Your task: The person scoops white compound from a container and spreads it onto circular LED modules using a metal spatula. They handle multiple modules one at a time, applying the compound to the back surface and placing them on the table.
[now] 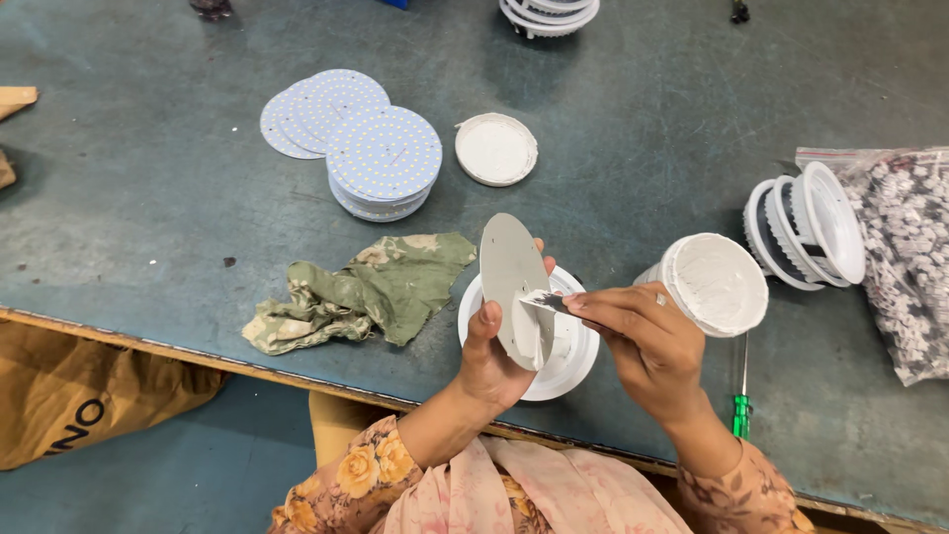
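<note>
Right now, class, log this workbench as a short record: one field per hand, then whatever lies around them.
left hand: holds grey round disc on edge
right hand: holds small blade against the disc, spreading white paste
under hands: white round housing
right of hands: open tub of white paste, green screwdriver
left of hands: green rag
further back: stacked dotted round boards

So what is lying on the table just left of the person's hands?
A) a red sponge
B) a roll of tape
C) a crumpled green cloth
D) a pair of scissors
C: a crumpled green cloth lies on the table just left of the left hand, which holds a grey disc.
</note>
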